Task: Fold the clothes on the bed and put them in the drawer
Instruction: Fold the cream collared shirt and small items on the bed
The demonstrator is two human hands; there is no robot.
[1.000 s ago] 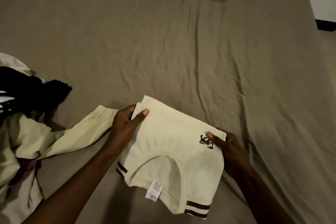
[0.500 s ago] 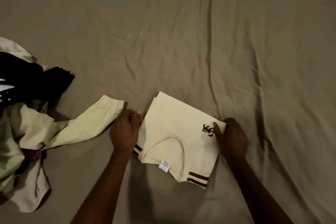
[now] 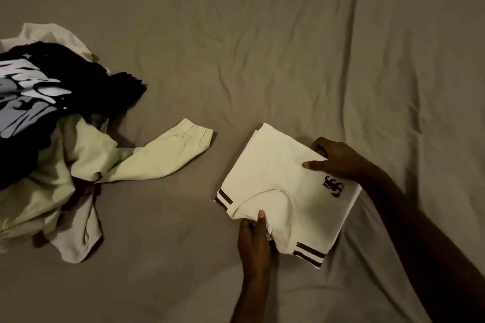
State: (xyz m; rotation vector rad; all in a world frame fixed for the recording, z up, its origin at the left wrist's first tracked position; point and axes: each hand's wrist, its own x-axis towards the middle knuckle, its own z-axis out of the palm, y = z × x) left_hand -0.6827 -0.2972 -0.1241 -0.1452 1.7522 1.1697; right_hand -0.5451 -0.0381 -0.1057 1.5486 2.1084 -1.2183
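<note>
A cream T-shirt with brown striped sleeve cuffs and a small dark logo lies folded into a square on the bed. My left hand pinches its near edge at the collar, thumb on top. My right hand grips its far right edge, thumb on the cloth and fingers curled under. To the left lies a heap of unfolded clothes: a black shirt with a pale grey print on top of a pale green long-sleeved garment, whose sleeve stretches toward the folded shirt.
The bed is covered by a wrinkled taupe sheet that fills the whole view. Bare sheet stretches above and to the right of the folded shirt. No drawer is in view.
My left hand has moved from the shirt's left edge to its near edge at the collar. My right hand has shifted up the right edge. The view has shifted left, showing more of the heap.
</note>
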